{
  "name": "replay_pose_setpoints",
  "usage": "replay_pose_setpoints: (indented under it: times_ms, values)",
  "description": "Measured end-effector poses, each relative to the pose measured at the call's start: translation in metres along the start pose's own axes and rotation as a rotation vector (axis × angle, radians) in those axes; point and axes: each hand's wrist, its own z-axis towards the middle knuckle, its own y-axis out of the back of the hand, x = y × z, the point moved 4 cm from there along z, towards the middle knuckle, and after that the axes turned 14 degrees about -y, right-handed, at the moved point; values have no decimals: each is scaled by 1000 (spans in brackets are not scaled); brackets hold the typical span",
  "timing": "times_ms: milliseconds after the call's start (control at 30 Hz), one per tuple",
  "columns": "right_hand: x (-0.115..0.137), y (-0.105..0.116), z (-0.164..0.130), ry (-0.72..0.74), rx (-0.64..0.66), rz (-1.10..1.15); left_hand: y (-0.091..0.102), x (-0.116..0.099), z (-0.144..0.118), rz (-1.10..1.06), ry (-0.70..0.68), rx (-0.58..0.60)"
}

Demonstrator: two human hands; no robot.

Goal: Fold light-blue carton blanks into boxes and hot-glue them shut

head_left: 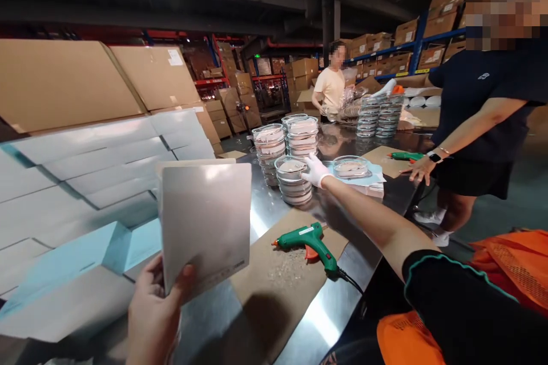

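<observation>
My left hand (156, 308) is closed on the lower edge of a thin white box (208, 217) with a small barcode near its bottom corner, thumb on the near face. It is held upright above the metal table. My right hand (317, 172), in a white glove, reaches forward and grips the side of a round clear-lidded container (291, 165), the top one of a stack. More such stacks (268, 148) stand just behind it. Below, a green hot glue gun (306, 239) lies on a brown cardboard sheet (265, 285) dotted with bits of dried glue.
Piled white boxes (85, 182) and large cartons (55, 85) rise at the left. Another round container (351, 167) sits on blue-and-white boxes to the right. One person (483, 85) stands at the right by a second glue gun (406, 156); another person (331, 82) works behind the table.
</observation>
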Motion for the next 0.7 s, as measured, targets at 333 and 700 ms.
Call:
replay_pose_setpoints:
  times_ms: [333, 700]
  values:
    - [29, -40, 23, 47, -78, -97, -19, 4, -7, -170, 209, 7]
    - [48, -14, 23, 89, -181, -198, -49, -6, -21, -343, 309, 69]
